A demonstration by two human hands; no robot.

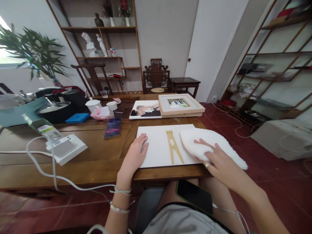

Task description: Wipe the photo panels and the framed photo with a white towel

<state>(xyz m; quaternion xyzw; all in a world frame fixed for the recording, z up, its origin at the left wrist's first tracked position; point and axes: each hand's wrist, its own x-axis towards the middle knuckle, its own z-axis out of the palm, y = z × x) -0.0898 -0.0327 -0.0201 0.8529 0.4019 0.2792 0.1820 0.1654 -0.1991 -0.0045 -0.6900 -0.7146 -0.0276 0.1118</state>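
Observation:
A white board [156,149] lies on the wooden table. My left hand [137,151] rests on its left edge with the fingers stretched out, holding nothing. On the middle of the board is a flat tan piece [172,148], with a small animal-like head and two long legs. To its right, a white fluffy piece [224,148] lies over the board's right side and hangs past the table edge. My right hand [213,156] is closed on the near side of the fluffy piece, thumb and fingers pressing into its pile.
Behind the board are a photo print [148,110] and a framed picture [179,103]. At left stand an opened white box [69,148], white cables, a blue box [77,117], pots and cups. A phone [195,196] lies on my lap with a cable attached.

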